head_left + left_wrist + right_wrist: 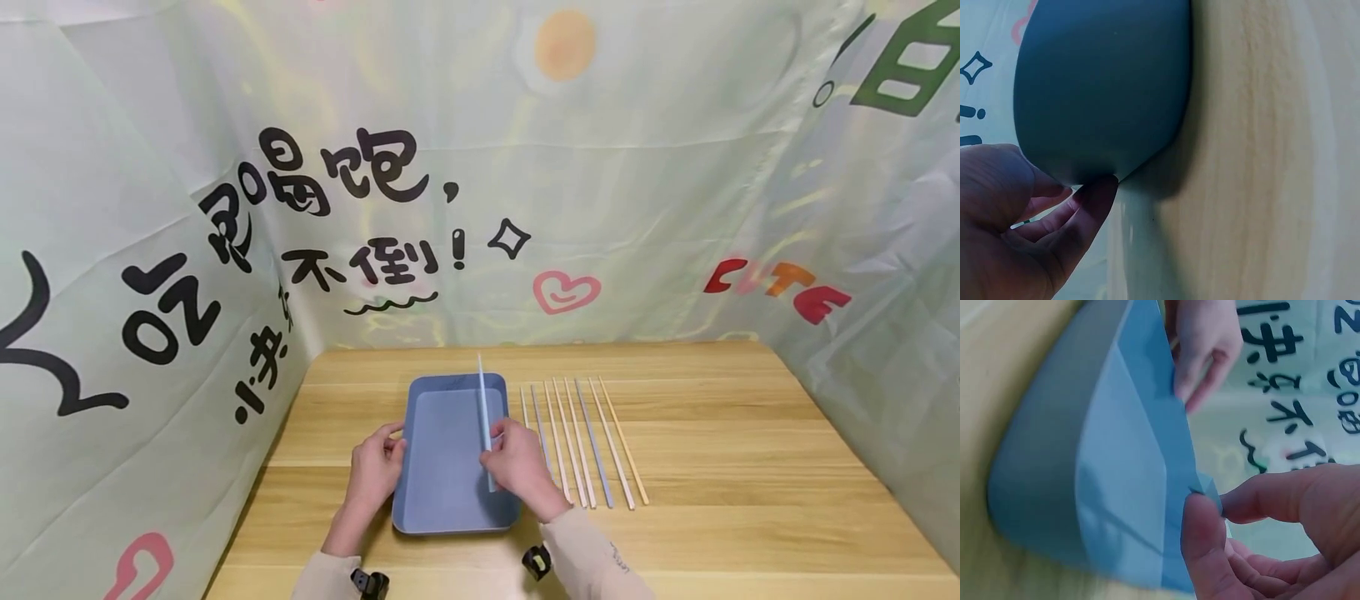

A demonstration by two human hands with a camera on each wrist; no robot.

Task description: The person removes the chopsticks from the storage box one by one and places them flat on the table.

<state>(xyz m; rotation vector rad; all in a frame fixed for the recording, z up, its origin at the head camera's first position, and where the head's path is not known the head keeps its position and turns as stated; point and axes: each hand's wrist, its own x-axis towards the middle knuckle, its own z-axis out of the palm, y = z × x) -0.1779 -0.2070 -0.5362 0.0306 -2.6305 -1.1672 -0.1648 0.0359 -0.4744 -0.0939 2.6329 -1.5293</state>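
Note:
A blue rectangular tray [442,458] lies on the wooden table, its long sides running away from me. My left hand [377,465] holds the tray's left edge, fingers bent against the rim and side wall; the left wrist view shows its fingertips at the wall [1104,94]. Over the right part of the tray, my right hand [517,458] pinches a pale blue chopstick [483,404] between thumb and fingers. The chopstick points away from me, its far tip beyond the tray's back rim. In the right wrist view its near end [1209,486] shows above the thumb.
Right of the tray, several chopsticks lie side by side, among them a blue one [595,442], a pale one [615,442] and a yellow one [624,433] at the far right. Printed cloth [645,208] encloses the wooden table [750,467] at the back and sides.

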